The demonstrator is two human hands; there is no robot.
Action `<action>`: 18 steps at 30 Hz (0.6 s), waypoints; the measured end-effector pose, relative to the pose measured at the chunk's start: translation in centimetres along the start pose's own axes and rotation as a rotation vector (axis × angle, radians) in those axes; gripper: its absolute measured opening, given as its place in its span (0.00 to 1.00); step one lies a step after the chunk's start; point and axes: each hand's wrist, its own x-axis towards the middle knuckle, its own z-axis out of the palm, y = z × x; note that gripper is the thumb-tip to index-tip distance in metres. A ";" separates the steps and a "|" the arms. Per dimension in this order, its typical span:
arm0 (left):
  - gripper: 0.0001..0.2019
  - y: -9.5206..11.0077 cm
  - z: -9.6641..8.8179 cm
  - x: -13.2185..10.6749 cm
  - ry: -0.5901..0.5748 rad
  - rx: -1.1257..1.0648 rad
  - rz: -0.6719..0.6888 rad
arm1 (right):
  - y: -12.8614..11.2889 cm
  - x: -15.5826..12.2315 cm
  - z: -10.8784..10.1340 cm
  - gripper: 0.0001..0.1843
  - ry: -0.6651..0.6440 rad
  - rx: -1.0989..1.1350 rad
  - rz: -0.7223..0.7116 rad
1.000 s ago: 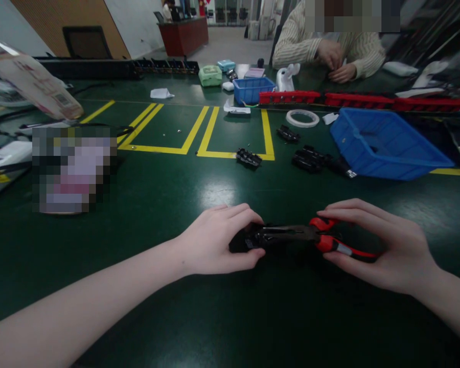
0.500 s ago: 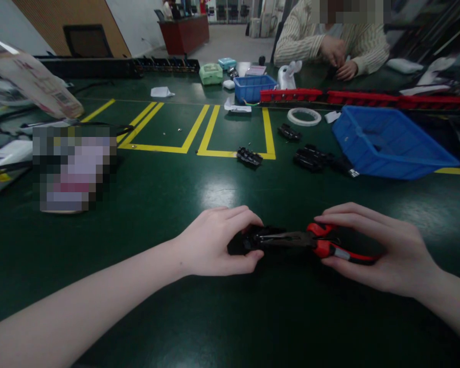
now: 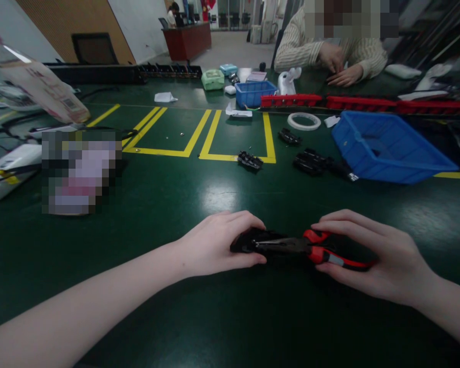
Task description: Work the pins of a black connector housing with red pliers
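Observation:
My left hand (image 3: 222,243) grips a small black plastic part (image 3: 242,242) between thumb and fingers, low over the green table. From the right, my right hand (image 3: 383,255) is closed round the red and black handles of long-nose pliers (image 3: 322,254). The jaws point left and reach the black part; whether they pinch it is too dark to tell. Similar black parts lie farther back: one by the yellow tape (image 3: 250,160), one larger piece (image 3: 312,161) and another (image 3: 289,136) near a white ring.
A blue bin (image 3: 393,153) stands at the right, with red strips (image 3: 360,104) behind it. Farther back are a smaller blue basket (image 3: 255,94) and a green box (image 3: 213,80). A blurred-out flat object (image 3: 84,176) lies left. Across the table sits a person (image 3: 333,56).
The pliers and the black part have shifted slightly left in view, with both hands keeping their hold. The whole scene sits a little lower as the camera tilts. The person opposite has moved their hands.

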 end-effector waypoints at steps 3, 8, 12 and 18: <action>0.20 -0.1 0.2 0.1 -0.030 0.065 0.046 | 0.0 -0.1 0.2 0.20 0.009 -0.022 -0.012; 0.18 -0.3 0.3 0.2 -0.057 0.121 0.084 | 0.3 -0.1 0.2 0.20 0.019 -0.009 -0.014; 0.17 -0.3 0.3 0.2 -0.069 0.112 0.088 | 0.6 0.1 0.0 0.21 0.013 0.024 -0.032; 0.18 -0.2 0.3 0.1 -0.077 0.156 0.101 | 0.4 0.1 0.1 0.19 0.021 0.037 -0.034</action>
